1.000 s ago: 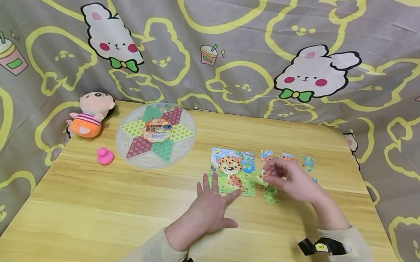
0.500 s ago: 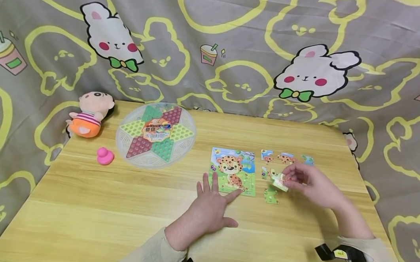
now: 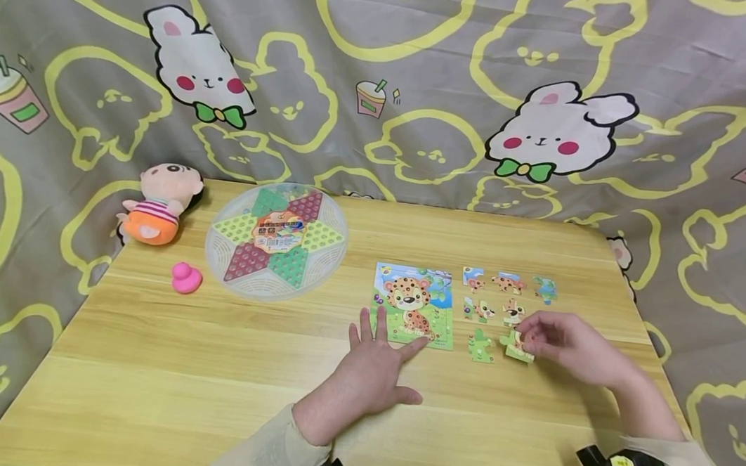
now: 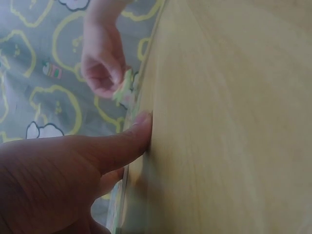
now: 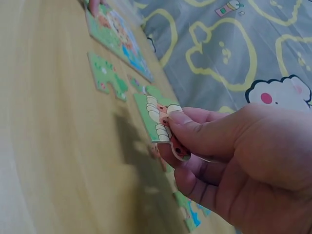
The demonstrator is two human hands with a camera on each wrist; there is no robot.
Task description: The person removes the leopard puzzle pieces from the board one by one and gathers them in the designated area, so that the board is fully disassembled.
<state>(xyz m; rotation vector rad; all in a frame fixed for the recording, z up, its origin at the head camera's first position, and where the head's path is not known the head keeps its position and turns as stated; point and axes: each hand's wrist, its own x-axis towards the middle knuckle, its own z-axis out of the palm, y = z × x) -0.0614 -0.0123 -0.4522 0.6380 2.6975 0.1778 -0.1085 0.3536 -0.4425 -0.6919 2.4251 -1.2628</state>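
Note:
My right hand (image 3: 570, 345) pinches a jigsaw piece (image 5: 158, 114) between thumb and fingers; the piece is green with part of a spotted leopard and cream paws. In the right wrist view it is tilted above the table, its shadow below. Left of it lies a green corner piece (image 3: 482, 346), with other loose pieces (image 3: 479, 309) in rows behind. My left hand (image 3: 368, 373) lies spread on the table, fingertips on the lower edge of the leopard puzzle board (image 3: 441, 321). In the left wrist view, the left thumb (image 4: 139, 131) touches the tabletop.
A round Chinese checkers board (image 3: 277, 242) lies at the back left of the wooden table (image 3: 150, 376). Beside it are a pink toy duck (image 3: 186, 278) and a plush doll (image 3: 162, 204). A patterned curtain (image 3: 419, 73) hangs behind the table.
My right hand has carried the held piece to the right and nearer the front, uncovering middle-row pieces. The left hand stays in place on the board's edge.

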